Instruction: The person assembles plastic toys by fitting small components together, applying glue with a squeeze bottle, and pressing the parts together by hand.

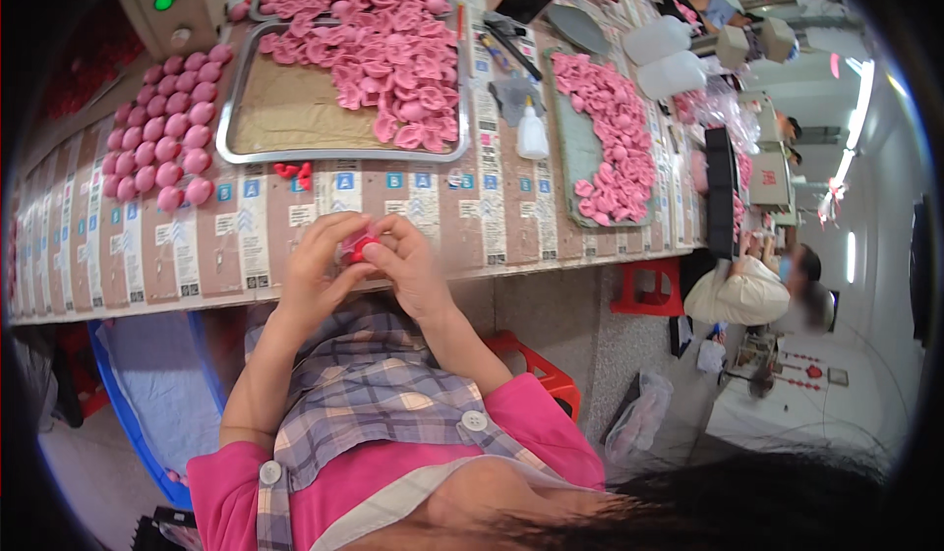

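Observation:
Above the table's near edge, my two hands meet around a small red and pink plastic piece (359, 247). My left hand (317, 264) is closed around its left side, with the thumb underneath. From the right, my right hand (413, 268) pinches it between thumb and fingers. The fingers hide much of the piece, so its full shape cannot be told. Just beyond my hands lie small bright red pieces (293, 174). Farther back, a metal tray (344, 156) holds a heap of pink petal-like shells (393, 69). Rows of pink balls (162, 138) stand to the left.
A white squeeze bottle (532, 136) stands right of the tray. Beyond it is a greenish tray (572, 189) of pink pieces. A box with a green button (165, 0) stands at back left. Below are a blue bin (128, 413) and red stools (649, 290). Another person (737, 290) sits at right.

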Available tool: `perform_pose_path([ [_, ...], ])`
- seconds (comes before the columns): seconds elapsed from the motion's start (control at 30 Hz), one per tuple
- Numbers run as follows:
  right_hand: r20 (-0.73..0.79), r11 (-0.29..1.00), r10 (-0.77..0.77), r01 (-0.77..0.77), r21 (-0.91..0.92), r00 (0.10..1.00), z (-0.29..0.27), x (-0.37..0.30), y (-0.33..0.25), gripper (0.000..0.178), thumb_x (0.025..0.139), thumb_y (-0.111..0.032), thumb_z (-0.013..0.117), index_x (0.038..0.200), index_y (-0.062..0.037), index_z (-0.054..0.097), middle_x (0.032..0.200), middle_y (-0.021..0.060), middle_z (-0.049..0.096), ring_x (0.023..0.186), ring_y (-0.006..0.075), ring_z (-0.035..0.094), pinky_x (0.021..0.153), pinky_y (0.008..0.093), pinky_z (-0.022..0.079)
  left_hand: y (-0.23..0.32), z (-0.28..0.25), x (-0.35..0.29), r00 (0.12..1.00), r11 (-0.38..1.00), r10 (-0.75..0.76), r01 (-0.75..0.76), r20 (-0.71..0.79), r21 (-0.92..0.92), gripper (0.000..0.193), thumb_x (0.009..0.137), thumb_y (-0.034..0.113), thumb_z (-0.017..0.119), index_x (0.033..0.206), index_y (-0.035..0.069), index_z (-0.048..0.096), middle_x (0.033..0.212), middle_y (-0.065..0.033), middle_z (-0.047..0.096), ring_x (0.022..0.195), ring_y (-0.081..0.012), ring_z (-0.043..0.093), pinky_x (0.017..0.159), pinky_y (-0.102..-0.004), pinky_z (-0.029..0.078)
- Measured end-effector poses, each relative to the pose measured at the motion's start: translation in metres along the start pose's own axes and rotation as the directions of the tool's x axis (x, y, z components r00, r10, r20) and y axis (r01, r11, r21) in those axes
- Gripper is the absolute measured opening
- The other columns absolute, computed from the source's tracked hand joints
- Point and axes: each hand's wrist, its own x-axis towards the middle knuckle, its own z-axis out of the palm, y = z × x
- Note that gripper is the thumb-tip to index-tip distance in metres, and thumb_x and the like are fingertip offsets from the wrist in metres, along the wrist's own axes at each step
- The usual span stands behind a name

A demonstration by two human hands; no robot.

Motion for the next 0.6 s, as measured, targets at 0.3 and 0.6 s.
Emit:
perform_pose_path([
  [0.3, 0.097, -0.209, -0.912, -0.247, -0.946, 0.398, -0.134, 0.055, -0.135, 0.033, 0.076, -0.030, 0.058, 0.090, -0.0006, 0.057, 0.075, 0.0133, 0.058, 0.070, 0.0296, 0.056, 0.065, 0.0387, 0.044, -0.015, -0.001, -0.004, 0.915, 0.610, -0.400, 0.303, 0.046, -0.732, 0.044, 0.074, -0.001, 0.057, 0.114, -0.001, 0.039, 0.109, -0.0106, 0.049, 0.097, -0.0159, 0.050, 0.085, -0.0299, 0.042],
  [0.6, -0.346, -0.044, -0.687, -0.512, -0.858, 0.639, -0.130, 0.063, -0.142, 0.047, 0.070, -0.041, 0.061, 0.084, 0.0029, 0.055, 0.079, 0.0198, 0.059, 0.073, 0.0279, 0.059, 0.062, 0.0359, 0.045, -0.011, -0.005, -0.011, 0.886, 0.524, -0.444, 0.378, 0.134, -0.763, 0.045, 0.072, 0.003, 0.061, 0.112, -0.001, 0.042, 0.104, -0.0094, 0.051, 0.089, -0.0140, 0.053, 0.080, -0.0267, 0.044],
])
